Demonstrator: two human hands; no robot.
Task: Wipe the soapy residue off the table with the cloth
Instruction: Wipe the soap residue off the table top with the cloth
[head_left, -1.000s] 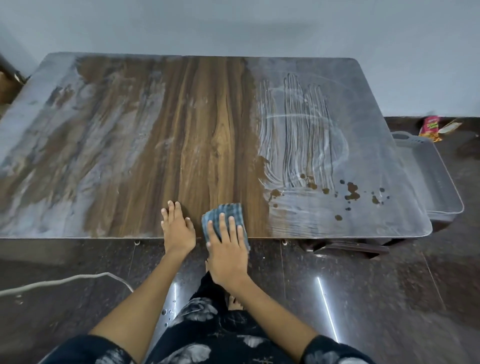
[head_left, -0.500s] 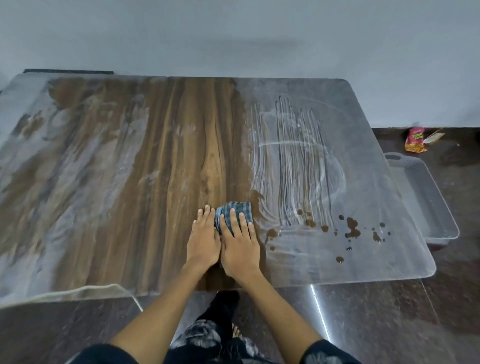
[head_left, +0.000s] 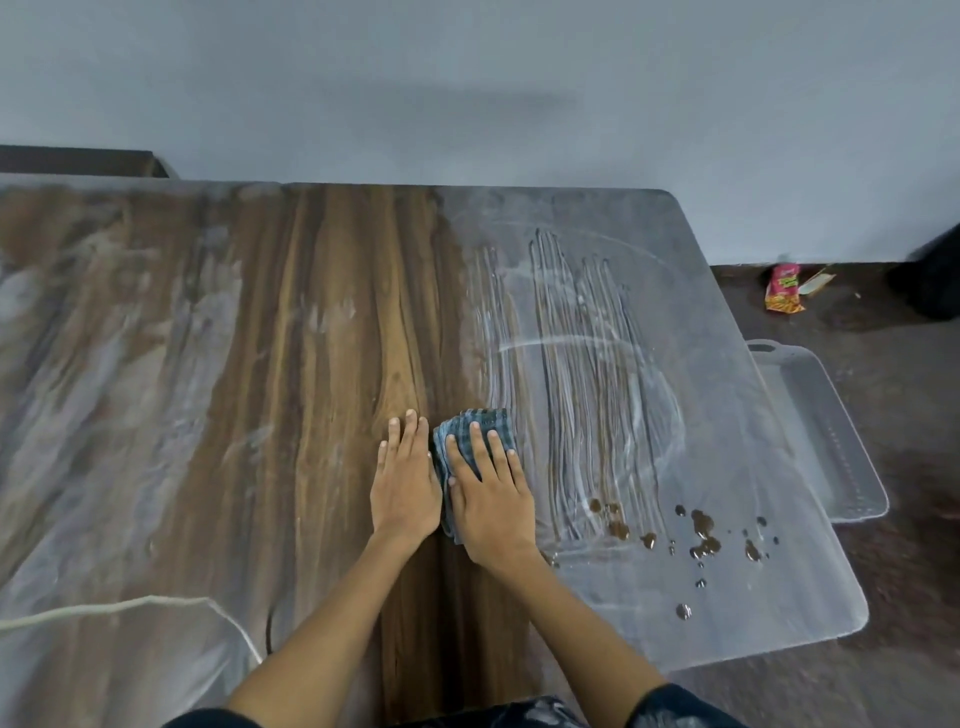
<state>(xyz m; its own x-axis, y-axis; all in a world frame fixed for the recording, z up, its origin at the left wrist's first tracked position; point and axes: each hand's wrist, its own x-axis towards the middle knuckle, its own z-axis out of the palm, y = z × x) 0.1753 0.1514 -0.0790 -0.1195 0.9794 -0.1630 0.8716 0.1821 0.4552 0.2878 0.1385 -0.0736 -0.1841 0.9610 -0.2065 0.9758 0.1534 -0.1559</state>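
One table fills most of the view, its wood grain showing bare in a broad band down the middle while a pale soapy residue covers the whole side from one o'clock round to four o'clock, combed into long streaks. A thinner, smeared film lies across the side toward nine and ten o'clock. On the dark floor at three o'clock, just beside the table's edge, sits a pale plastic tray, and further out at two o'clock lies a small red wrapper.

The right hand lies flat with straight, slightly spread fingers, pressing the folded blue checked cloth onto the table right at the border between bare wood and soap. The left hand rests open and flat on the bare wood, touching the cloth's edge at its nine o'clock side and holding nothing. A white cord runs beside the table's near edge at seven o'clock. Smallest are the brown droplets scattered in the soap at four o'clock.

The risks look plain: the cloth is small against so much residue, so once soaked it would likely smear the film back over the cleaned band. Pushed straight through the droplets, it could drag brown streaks, and a flat palm on wet soap may slip.
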